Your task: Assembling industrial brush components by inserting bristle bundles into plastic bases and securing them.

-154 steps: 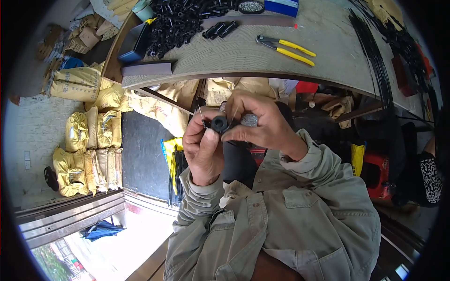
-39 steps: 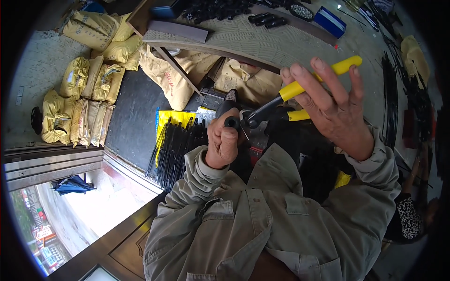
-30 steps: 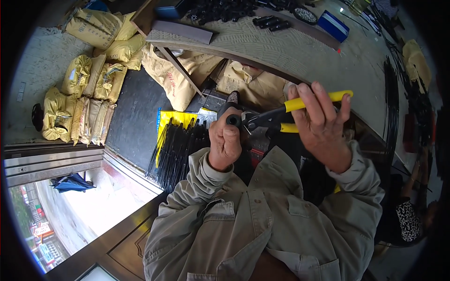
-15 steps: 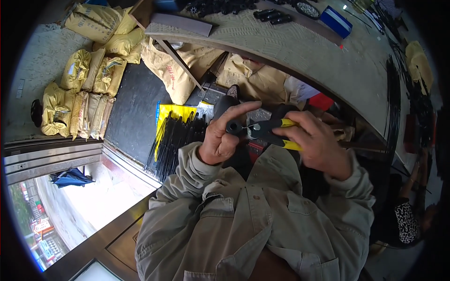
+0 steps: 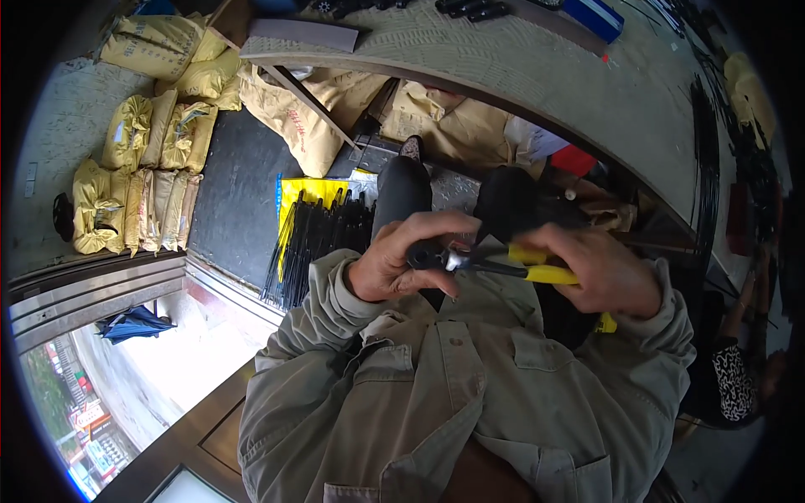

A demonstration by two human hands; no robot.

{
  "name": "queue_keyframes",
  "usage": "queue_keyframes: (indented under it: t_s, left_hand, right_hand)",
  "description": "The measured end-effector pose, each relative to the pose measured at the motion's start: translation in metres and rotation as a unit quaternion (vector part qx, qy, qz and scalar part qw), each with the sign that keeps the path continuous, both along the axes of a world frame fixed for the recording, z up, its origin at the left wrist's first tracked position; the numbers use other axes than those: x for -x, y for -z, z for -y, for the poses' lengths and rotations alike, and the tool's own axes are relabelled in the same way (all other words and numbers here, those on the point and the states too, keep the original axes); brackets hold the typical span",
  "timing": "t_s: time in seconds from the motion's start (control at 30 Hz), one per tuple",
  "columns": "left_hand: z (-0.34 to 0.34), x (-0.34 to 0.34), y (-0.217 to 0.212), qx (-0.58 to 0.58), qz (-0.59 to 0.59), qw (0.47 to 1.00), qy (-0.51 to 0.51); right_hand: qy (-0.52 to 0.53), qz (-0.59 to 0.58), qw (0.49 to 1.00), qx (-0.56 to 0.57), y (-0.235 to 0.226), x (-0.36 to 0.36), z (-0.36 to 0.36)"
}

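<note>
My left hand (image 5: 377,267) is closed around a short black tube-like piece (image 5: 423,254), its round end showing between thumb and forefinger. My right hand (image 5: 616,272) grips pliers (image 5: 549,274) with yellow handles, one handle blurred by motion. The plier jaws reach in at the tube piece, between the left thumb and forefinger; a bright metallic spot shows there. Whether the jaws bite on anything is too small to tell. Both hands are held above my lap. Beyond the left hand, a bundle of thin black rods (image 5: 327,230) lies on a yellow sheet (image 5: 312,189).
A workbench (image 5: 537,84) arches across the front, bearing black parts and a blue box (image 5: 591,18). Tan sacks (image 5: 289,117) lie beneath it, and yellowish sacks (image 5: 138,201) are stacked at left. Another person's patterned sleeve (image 5: 732,386) shows at far right. An umbrella (image 5: 134,324) lies beyond the doorway.
My right hand has moved right and lower with the pliers. The left forefinger, stretched out before, now bends over the jaws, and the left thumb extends below them.
</note>
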State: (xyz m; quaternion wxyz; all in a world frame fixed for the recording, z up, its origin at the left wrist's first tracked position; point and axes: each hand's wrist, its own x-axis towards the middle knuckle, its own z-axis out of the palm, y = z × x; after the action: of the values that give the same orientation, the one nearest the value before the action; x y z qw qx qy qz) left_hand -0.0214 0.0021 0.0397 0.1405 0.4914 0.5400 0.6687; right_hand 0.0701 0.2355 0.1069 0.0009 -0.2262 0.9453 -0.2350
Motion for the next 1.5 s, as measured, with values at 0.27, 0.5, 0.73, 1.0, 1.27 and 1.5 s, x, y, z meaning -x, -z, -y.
queue_keyframes:
  t_s: [0.27,0.5,0.73,1.0,1.27,1.5]
  left_hand:
    - [0.003,0.002,0.003,0.046,-0.021,0.998,0.027]
    - [-0.009,0.005,-0.005,0.007,0.013,0.995,0.104]
    - [-0.01,-0.008,0.006,0.029,0.009,0.997,-0.07]
    - [-0.012,-0.011,0.003,0.038,0.037,0.987,-0.15]
    - [-0.035,-0.01,0.011,0.024,0.013,0.925,-0.38]
    - [-0.03,0.008,0.039,-0.029,0.116,0.93,-0.347]
  right_hand:
    - [-0.093,0.035,0.991,0.093,-0.008,0.005,-0.01]
    - [-0.069,0.599,0.762,0.237,-0.001,0.019,-0.026]
    - [0.004,0.083,0.994,0.07,0.012,-0.002,-0.007]
    - [0.006,-0.146,0.987,-0.06,0.014,0.017,0.005]
    - [0.064,-0.129,0.984,0.102,0.088,0.025,0.022]
    - [0.234,0.141,0.855,0.44,0.068,0.079,-0.009]
